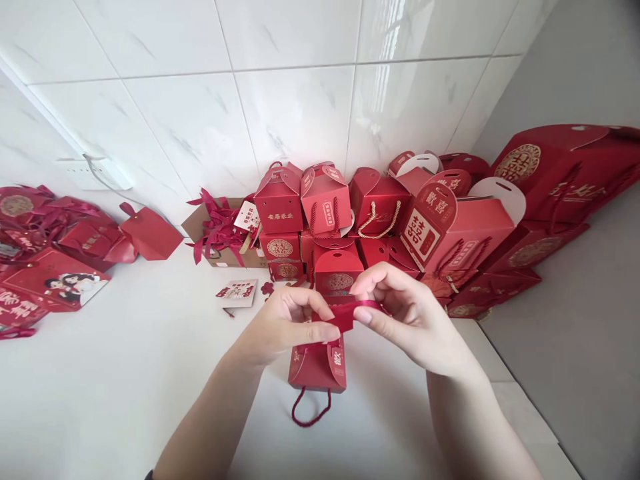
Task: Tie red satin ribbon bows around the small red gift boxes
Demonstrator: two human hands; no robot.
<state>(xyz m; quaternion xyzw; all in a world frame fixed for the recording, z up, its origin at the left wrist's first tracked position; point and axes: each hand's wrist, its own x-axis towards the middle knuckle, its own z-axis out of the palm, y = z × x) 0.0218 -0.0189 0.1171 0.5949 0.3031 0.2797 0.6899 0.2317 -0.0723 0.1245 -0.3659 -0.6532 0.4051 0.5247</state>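
Note:
A small red gift box (317,370) stands on the white table in front of me, a dark red cord handle (311,424) drooping from its near side. Above its top, a red ribbon (343,317) stretches between my two hands. My left hand (295,323) pinches one part of it between thumb and fingers, right over the box. On the other side, my right hand (403,313) grips the ribbon between thumb and index finger. The part of the ribbon nearest the box top is partly hidden by my left fingers.
Stacked red gift boxes (277,203) line the tiled wall, with larger ones (547,180) at the right. A cardboard box (240,257) of red ribbons and a printed card (240,293) lie left of centre. More decorated boxes (75,280) pile up at far left, below a wall socket (95,175).

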